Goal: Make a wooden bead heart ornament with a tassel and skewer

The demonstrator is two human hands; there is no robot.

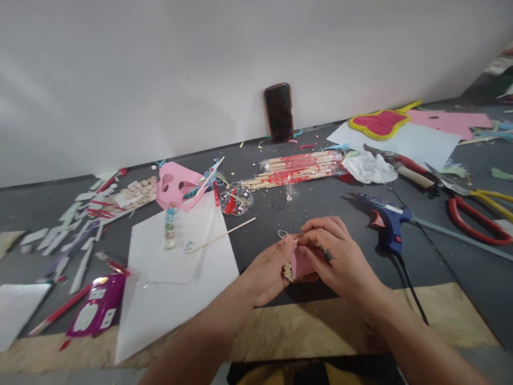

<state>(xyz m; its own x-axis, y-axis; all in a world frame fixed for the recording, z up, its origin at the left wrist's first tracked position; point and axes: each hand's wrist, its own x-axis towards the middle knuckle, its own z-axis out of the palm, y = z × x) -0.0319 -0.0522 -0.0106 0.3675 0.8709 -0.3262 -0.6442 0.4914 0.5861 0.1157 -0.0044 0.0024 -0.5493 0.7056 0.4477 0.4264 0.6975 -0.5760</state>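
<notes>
Grip of left hand (267,270) and right hand (345,259) was pinched closed around the pink piece (300,263); a careless swing might have knocked the glue gun (390,223) at two o'clock.

The left hand (268,270) and right hand (344,259) hold a pink piece (300,263) near a blue glue gun (393,219)
</notes>
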